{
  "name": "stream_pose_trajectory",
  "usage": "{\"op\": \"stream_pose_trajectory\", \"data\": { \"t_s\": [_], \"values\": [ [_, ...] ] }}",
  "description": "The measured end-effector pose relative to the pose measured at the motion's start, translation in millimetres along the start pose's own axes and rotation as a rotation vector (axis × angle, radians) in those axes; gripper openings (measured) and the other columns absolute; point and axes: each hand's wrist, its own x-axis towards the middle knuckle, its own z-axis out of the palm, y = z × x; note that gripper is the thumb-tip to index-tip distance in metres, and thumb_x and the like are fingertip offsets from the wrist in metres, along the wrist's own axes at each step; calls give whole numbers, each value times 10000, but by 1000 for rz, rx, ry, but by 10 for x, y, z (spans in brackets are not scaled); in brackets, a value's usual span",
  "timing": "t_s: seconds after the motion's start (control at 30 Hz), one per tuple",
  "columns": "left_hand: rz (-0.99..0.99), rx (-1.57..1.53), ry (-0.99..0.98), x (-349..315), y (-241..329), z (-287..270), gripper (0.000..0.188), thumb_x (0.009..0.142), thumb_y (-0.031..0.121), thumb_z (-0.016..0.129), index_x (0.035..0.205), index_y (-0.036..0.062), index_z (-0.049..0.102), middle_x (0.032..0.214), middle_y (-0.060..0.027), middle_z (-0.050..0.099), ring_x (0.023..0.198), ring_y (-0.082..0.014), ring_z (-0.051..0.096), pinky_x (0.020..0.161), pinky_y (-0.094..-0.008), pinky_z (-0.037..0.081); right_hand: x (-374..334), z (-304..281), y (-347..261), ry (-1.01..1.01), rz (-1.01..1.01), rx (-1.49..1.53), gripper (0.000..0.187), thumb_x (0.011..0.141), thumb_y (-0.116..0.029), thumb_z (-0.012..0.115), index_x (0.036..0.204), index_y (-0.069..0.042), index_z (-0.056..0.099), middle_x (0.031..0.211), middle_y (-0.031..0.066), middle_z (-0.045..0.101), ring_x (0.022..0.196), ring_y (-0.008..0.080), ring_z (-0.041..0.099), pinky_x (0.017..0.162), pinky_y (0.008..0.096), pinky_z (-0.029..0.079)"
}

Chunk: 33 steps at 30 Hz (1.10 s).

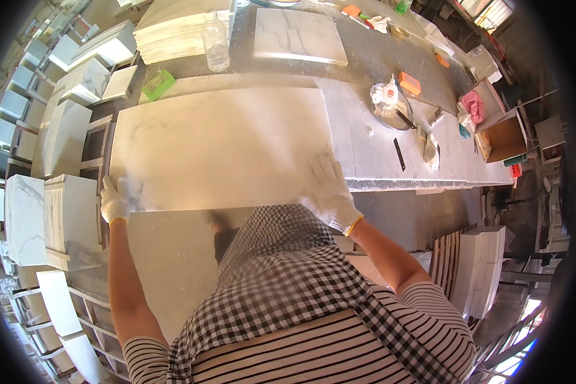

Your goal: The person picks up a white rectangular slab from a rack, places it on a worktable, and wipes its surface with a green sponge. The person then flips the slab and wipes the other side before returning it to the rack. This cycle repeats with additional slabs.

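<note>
A large white marble slab (217, 141) with faint grey veins lies in front of me, its near edge jutting past the workbench. My left hand (114, 201), in a white knit glove, is closed around the slab's left edge by the near corner. At the near right corner, my right hand (331, 195) rests on the slab. That hand is gloved too, fingers stretched out and flat, slightly blurred. Beyond the far left corner sits a bright green block (158, 84). To the right of the slab, a black-handled knife-like tool (399, 154) lies on a pale slab surface.
Stacked tiles (179, 32), a clear plastic bottle (216, 45) and a veined marble tile (299, 35) occupy the far bench. A round container (390, 105), an orange block (409, 83) and a cardboard box (505, 137) are to the right. Stone pieces (67, 137) stand on racks at left.
</note>
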Motion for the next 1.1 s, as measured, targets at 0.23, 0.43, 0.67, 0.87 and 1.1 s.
{"op": "stream_pose_trajectory", "data": {
  "t_s": [0.23, 0.43, 0.67, 0.87, 1.1],
  "values": [
    [-5, -87, 41, 97, -52, 132, 699, 966, 620, 337, 1414, 86, 390, 1247, -268, 577, 1082, -441, 604, 879, -538, 497, 920, 299, 439, 245, 150, -154, 657, 887, -412, 567, 1332, 59, 458, 1473, 235, 360, 1402, 446, 232, 1128, 581, 189],
    [-33, -144, 1, 50, 29, 44, 680, 969, 604, 333, 1416, 94, 397, 1238, -266, 588, 1094, -440, 599, 891, -540, 490, 2125, 502, 176, 292, 198, 446, 723, 910, -430, 537, 1449, 21, 369, 1538, 221, 312, 1447, 420, 190, 1179, 542, 92],
    [-23, -164, 58, 51, 17, 84, 663, 960, 603, 352, 1384, 100, 437, 1248, -255, 591, 1106, -433, 595, 900, -525, 481, 1499, 376, -1521, 56, -310, 184, 697, 912, -465, 517, 1421, 1, 421, 1490, 201, 384, 1448, 356, 226, 1171, 563, 124],
    [-41, -235, 42, 17, 37, 32, 666, 955, 607, 360, 1372, 96, 453, 1269, -223, 593, 1132, -421, 584, 917, -521, 469, 1445, 525, -728, 651, -196, -214, 583, 919, -455, 508, 1361, -75, 516, 1504, 162, 368, 1442, 351, 229, 1167, 581, 111],
    [-74, -222, 45, -29, 123, -54, 688, 943, 627, 348, 1358, 92, 467, 1248, -219, 612, 1140, -408, 584, 926, -511, 469, 1632, 192, 818, 359, 423, -269, 472, 937, -398, 511, 1354, -178, 524, 1432, 72, 464, 1353, 292, 358, 1104, 545, 269]
  ]
}}
